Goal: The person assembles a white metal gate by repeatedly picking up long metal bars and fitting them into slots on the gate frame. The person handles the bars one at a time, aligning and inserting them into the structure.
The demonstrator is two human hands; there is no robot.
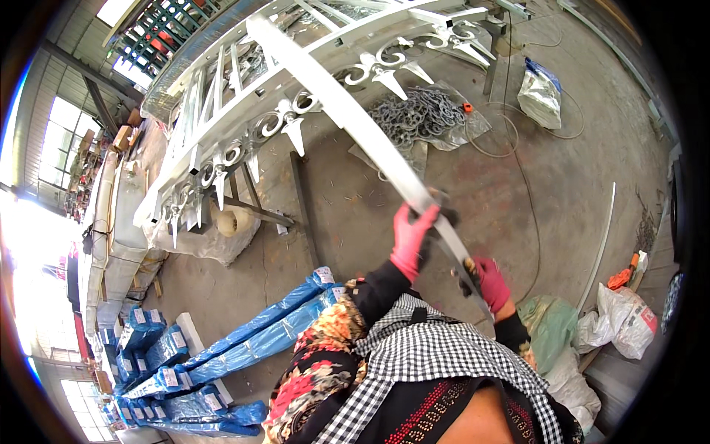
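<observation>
A long, flat silver-white metal bar (pixel 347 111) slants from the upper middle down to my body. My left hand (pixel 411 235), in a pink glove with a dark palm, wraps around it partway along. Nearer my waist, my right hand (pixel 489 284) in a matching glove grips the bar by its lower part. The bar's far end lies over a silver metal fence panel (pixel 211 133) with spear points and scroll ornaments along its near edge. Whether the bar touches the panel there, I cannot tell.
Beneath the panel's edge, grey metal rings (pixel 418 115) lie heaped on plastic sheeting. Blue-wrapped bundles (pixel 237 333) are stacked at lower left. A white sack (pixel 540 96) stands at upper right; more bags (pixel 551 329) sit at lower right. A cable (pixel 529 192) crosses the concrete floor.
</observation>
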